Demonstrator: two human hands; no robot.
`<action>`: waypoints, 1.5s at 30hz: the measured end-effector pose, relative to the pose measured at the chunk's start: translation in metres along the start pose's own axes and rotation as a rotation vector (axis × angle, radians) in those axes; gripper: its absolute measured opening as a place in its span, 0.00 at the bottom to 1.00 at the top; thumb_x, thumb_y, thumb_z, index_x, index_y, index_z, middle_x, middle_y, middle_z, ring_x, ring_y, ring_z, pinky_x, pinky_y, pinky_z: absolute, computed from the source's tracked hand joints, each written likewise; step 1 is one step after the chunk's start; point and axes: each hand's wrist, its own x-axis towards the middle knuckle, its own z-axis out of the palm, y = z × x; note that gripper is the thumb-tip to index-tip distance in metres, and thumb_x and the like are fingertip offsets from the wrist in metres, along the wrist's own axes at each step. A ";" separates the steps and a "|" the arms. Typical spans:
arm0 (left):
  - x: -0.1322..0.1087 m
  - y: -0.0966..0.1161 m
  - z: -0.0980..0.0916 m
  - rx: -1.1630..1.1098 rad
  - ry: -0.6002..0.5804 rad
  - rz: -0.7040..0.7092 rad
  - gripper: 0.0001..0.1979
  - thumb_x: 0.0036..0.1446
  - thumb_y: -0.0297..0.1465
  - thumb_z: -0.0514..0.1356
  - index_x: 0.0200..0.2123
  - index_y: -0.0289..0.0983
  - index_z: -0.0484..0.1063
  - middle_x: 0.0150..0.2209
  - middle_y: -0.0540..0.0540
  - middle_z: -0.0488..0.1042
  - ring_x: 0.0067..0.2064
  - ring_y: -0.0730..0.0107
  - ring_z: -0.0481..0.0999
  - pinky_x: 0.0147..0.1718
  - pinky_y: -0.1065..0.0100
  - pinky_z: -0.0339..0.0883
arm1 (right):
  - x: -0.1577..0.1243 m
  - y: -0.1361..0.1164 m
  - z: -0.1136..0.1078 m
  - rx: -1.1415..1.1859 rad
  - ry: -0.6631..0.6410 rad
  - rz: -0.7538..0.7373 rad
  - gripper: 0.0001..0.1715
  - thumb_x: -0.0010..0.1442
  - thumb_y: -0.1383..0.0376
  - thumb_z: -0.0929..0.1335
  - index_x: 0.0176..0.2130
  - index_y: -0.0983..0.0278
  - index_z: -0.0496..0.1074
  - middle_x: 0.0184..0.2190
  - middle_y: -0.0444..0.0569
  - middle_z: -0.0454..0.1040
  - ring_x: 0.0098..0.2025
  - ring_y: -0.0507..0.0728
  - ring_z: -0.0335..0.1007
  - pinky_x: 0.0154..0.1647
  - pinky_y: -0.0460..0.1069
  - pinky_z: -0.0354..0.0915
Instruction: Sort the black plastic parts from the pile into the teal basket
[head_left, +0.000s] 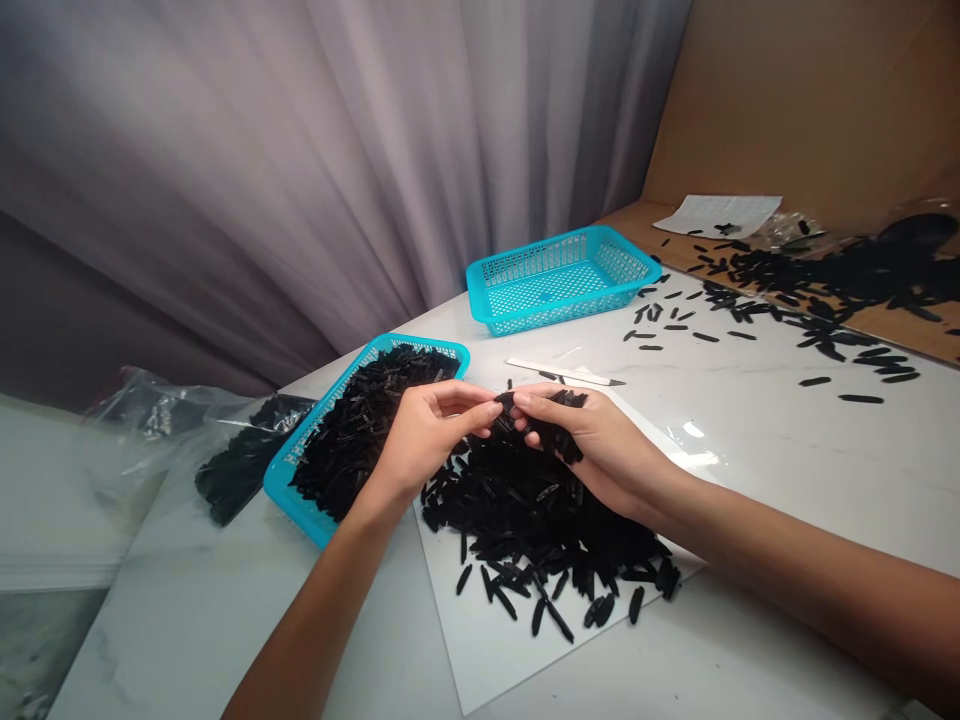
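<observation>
White marbled tabletop (817, 460), heap of flat black slivers (540, 510) just below the fingers.
Remotely, I see my left hand (424, 428) and right hand (606, 435) pinching a small black piece (505, 402) between fingertips, apparently to steady it; the right palm cups a spare bunch (564, 436).

Bare hands (424, 425), slender fingers (551, 410); bare forearms (322, 605), narrow wrists (391, 482).

Reaches in with bare left arm (315, 600) from below and bare right arm (795, 545) from the side. Holds left hand (427, 430) and right hand (607, 440) close together, pinching with curled fingers (463, 393) and thumbs (541, 408) pointed at each other.
</observation>
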 end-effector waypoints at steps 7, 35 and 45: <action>-0.001 0.000 0.001 0.005 0.012 0.015 0.10 0.47 0.33 0.73 0.32 0.34 0.81 0.30 0.48 0.79 0.29 0.73 0.76 0.31 0.72 0.72 | -0.002 -0.002 0.000 0.014 0.017 -0.012 0.11 0.53 0.60 0.77 0.31 0.67 0.80 0.29 0.45 0.74 0.31 0.48 0.66 0.34 0.44 0.62; 0.000 -0.003 0.000 0.019 0.028 0.053 0.08 0.53 0.33 0.70 0.35 0.34 0.81 0.32 0.47 0.81 0.32 0.74 0.78 0.34 0.75 0.75 | 0.003 0.003 -0.002 0.023 -0.010 0.031 0.11 0.55 0.60 0.76 0.32 0.67 0.79 0.30 0.46 0.74 0.31 0.48 0.66 0.32 0.42 0.63; -0.003 -0.011 0.003 0.835 0.163 1.070 0.05 0.58 0.21 0.64 0.39 0.32 0.78 0.36 0.43 0.81 0.37 0.67 0.79 0.40 0.65 0.76 | 0.006 -0.005 -0.002 0.102 -0.027 0.105 0.11 0.56 0.62 0.76 0.29 0.69 0.79 0.30 0.47 0.73 0.32 0.48 0.68 0.31 0.41 0.65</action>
